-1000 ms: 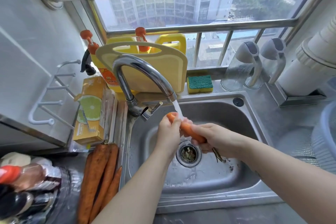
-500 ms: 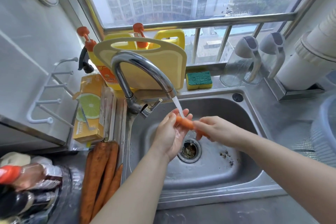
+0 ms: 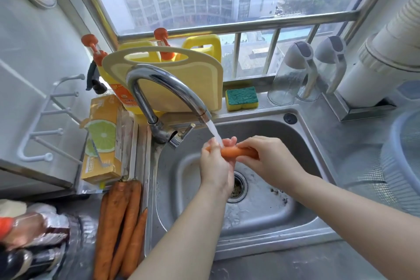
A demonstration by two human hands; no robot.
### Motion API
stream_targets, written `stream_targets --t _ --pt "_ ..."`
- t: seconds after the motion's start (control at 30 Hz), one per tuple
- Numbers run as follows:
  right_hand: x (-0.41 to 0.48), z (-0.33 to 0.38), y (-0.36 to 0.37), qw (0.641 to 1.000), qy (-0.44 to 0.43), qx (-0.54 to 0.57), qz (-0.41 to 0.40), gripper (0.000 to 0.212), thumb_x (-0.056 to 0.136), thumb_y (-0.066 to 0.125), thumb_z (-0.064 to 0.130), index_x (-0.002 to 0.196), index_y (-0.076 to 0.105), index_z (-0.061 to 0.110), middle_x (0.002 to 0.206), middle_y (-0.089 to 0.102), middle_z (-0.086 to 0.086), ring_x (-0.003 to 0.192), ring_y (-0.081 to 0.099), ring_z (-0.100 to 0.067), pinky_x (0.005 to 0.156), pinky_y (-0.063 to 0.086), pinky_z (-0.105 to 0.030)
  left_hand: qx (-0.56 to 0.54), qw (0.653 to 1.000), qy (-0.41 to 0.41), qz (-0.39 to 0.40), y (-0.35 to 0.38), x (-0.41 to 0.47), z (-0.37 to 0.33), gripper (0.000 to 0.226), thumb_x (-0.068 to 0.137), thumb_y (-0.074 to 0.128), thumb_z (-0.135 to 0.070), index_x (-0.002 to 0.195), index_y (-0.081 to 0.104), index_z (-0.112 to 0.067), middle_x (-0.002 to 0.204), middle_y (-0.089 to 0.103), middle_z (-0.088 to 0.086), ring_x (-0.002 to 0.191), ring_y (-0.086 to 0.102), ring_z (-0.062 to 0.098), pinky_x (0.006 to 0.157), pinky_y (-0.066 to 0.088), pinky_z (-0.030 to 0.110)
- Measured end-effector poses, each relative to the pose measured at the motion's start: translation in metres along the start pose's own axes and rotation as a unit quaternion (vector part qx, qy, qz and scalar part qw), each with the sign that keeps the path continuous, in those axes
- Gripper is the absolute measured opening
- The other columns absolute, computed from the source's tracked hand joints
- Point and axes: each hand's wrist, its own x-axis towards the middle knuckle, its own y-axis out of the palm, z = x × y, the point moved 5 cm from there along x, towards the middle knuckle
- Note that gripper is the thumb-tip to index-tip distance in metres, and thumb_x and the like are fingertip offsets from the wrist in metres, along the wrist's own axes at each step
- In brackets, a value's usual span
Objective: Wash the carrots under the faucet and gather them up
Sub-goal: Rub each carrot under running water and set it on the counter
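Orange under a dull film of dirt: carrots (image 3: 120, 223) piled lengthwise on the table (image 3: 306, 263), touching the left rim of the sink (image 3: 272, 243), most likely parked there for a short reach to the water and apart from anything clean. Behind them, a lime-printed box (image 3: 102, 138) propped near the wall, out of the splash. Next to the right, the faucet (image 3: 159, 88), arched over the bowl and pouring water (image 3: 214, 130) in a slanted stream. Right under that stream and above the drain (image 3: 236, 185), one carrot (image 3: 236, 152), held roughly level between both hands, apparently to catch the flow on its upper side and shed the dirt straight into the sink. Left hand (image 3: 214, 166) wrapped loosely round the left part, back toward the camera, fingers (image 3: 228, 141) behind the carrot with tips showing above it; a slack wrap, seemingly meant for rubbing along the skin, not for clamping. Right hand (image 3: 266, 161) gripping the right end, fingers curled over the top, probably as the anchor for turning. Judged from the pile, washing well short of done and gathering not yet begun. Behind the sink, a sponge (image 3: 241, 98) on the ledge. At the far right, a mesh basket (image 3: 400, 166) on the drainboard, possibly the place for clean ones, though impossible to say for sure.
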Motion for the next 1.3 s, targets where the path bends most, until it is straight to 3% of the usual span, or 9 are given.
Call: stream_targets --t 0.1,0.2,0.3,0.5,0.7,0.9,1.03,1.17,1.3 --pt "0.006 -0.001 0.011 0.991 0.074 0.077 0.075 0.017 0.085 0.067 0.029 0.093 0.074 0.016 0.071 0.065 0.005 0.059 0.052 -0.003 0.058 0.038 -0.015 0.076 0.995 0.050 0.042 -0.003 -0.007 -0.006 0.017 0.101 0.035 -0.007 0.117 0.036 -0.013 0.101 0.056 0.010 0.092 0.064 0.018 0.077 0.054 0.031" --pt "0.010 -0.006 0.019 0.960 0.171 0.177 0.134 0.039 0.089 0.058 0.043 0.076 0.074 0.011 0.062 0.063 -0.009 0.051 0.043 -0.006 0.048 0.033 -0.017 0.131 0.986 0.060 0.084 -0.012 -0.009 -0.016 0.033 0.099 0.039 -0.002 0.128 0.031 -0.016 0.116 0.055 0.010 0.101 0.063 0.020 0.083 0.054 0.033" --pt "0.017 -0.001 0.031 0.936 0.216 0.234 0.152 0.041 0.086 0.061 0.047 0.077 0.074 0.009 0.064 0.063 0.001 0.055 0.043 -0.008 0.048 0.032 -0.018 0.140 0.984 0.077 0.078 -0.020 -0.007 -0.029 0.033 0.099 0.036 -0.001 0.129 0.035 -0.015 0.120 0.056 0.015 0.108 0.061 0.024 0.090 0.051 0.035" --pt "0.025 0.010 0.045 0.872 0.235 0.377 0.208 0.018 0.088 0.064 0.017 0.098 0.073 0.006 0.070 0.059 -0.001 0.051 0.039 -0.002 0.050 0.032 -0.013 0.137 0.982 0.104 0.074 -0.024 -0.005 -0.048 0.027 0.099 0.035 0.000 0.118 0.042 -0.019 0.113 0.060 0.007 0.104 0.062 0.018 0.077 0.055 0.026" --pt "0.026 0.011 0.037 0.910 0.200 0.339 0.130 0.017 0.084 0.070 0.026 0.082 0.076 0.010 0.056 0.059 0.012 0.047 0.048 0.005 0.048 0.034 -0.004 0.170 0.974 0.122 0.091 -0.019 -0.008 -0.045 0.027 0.098 0.037 0.003 0.114 0.040 -0.019 0.106 0.059 0.003 0.096 0.063 0.013 0.077 0.056 0.023" --pt "0.024 0.010 0.042 0.873 0.217 0.393 0.191 0.016 0.090 0.059 0.010 0.097 0.074 0.010 0.051 0.054 0.013 0.048 0.038 -0.001 0.044 0.031 -0.011 0.173 0.971 0.137 0.094 -0.017 -0.006 -0.049 0.029 0.097 0.036 0.006 0.119 0.038 -0.014 0.105 0.059 0.005 0.101 0.061 0.018 0.083 0.055 0.026" --pt "0.025 0.005 0.039 0.872 0.254 0.397 0.134 0.019 0.089 0.063 0.017 0.094 0.072 0.001 0.042 0.055 0.013 0.039 0.046 0.003 0.041 0.033 -0.007 0.204 0.963 0.138 0.105 -0.017 -0.006 -0.042 0.030 0.097 0.037 0.005 0.111 0.042 -0.021 0.113 0.057 0.008 0.101 0.061 0.016 0.081 0.056 0.022" --pt "0.023 0.005 0.045 0.834 0.280 0.441 0.178 0.024 0.094 0.050 0.012 0.085 0.073 0.012 0.062 0.048 0.000 0.052 0.033 -0.006 0.048 0.024 -0.017 0.173 0.970 0.140 0.097 -0.017 -0.003 -0.047 0.028 0.097 0.036 0.006 0.114 0.041 -0.016 0.108 0.056 0.007 0.099 0.061 0.016 0.085 0.055 0.025" --pt "0.022 0.004 0.041 0.853 0.299 0.395 0.165 0.024 0.090 0.061 0.027 0.092 0.075 0.007 0.051 0.054 0.009 0.047 0.034 -0.004 0.044 0.027 -0.013 0.215 0.961 0.138 0.104 -0.018 -0.004 -0.044 0.027 0.098 0.038 0.002 0.109 0.043 -0.022 0.115 0.057 0.011 0.108 0.060 0.020 0.093 0.052 0.030"
